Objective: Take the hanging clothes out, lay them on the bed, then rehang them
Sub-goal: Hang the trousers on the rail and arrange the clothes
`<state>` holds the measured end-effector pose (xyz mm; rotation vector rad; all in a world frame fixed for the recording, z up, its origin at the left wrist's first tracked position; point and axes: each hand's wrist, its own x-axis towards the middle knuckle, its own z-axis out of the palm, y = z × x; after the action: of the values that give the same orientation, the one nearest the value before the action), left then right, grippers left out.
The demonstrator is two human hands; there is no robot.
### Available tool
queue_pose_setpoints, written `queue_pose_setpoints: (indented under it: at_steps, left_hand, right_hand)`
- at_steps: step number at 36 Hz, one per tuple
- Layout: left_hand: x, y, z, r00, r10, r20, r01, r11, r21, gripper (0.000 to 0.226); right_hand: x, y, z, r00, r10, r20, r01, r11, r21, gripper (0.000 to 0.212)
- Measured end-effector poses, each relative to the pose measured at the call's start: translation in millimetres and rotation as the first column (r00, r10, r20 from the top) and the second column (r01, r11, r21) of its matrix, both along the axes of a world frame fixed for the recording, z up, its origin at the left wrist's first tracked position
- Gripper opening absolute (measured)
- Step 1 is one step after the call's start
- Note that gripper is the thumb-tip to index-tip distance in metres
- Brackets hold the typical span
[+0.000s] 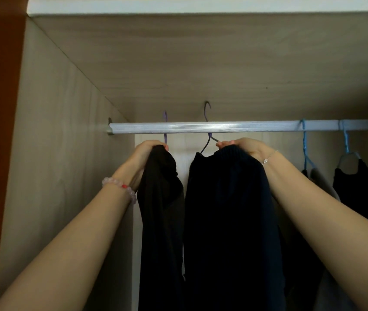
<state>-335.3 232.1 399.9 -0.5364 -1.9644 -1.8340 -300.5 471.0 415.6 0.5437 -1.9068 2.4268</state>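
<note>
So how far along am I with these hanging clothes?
Done: can't tell; no bed in view. In hand: left hand and right hand each grip a dark garment at its purple hanger, hooks at the rail. Left: two garments on blue hangers at right.

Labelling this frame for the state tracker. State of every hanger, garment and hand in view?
Left hand: shut on dark brown garment.
Right hand: shut on navy knit garment.
Dark brown garment: on left purple hanger, hanging.
Navy knit garment: on right purple hanger, hanging.
Left purple hanger: hooked over silver rail.
Right purple hanger: hook tilted, raised above rail.
Two blue hangers: on rail, holding clothes.
</note>
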Motion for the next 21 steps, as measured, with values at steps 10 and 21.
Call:
queue_pose_setpoints:
  at_steps: [10, 21]
  left_hand:
    - [18, 13, -15, 0.996, -0.084, 0.012, 0.082, 0.993, 0.079, 0.045]
    - [30, 27, -46, 0.986, -0.132, 0.104, 0.106, 0.969, 0.222, 0.022]
  right_hand:
    - [0, 6, -28, 0.99, 0.048, 0.132, -0.03, 0.99, -0.138, 0.031]
    - [14, 18, -45, 0.999, -0.032, 0.043, 0.034, 0.999, -0.033, 0.04]
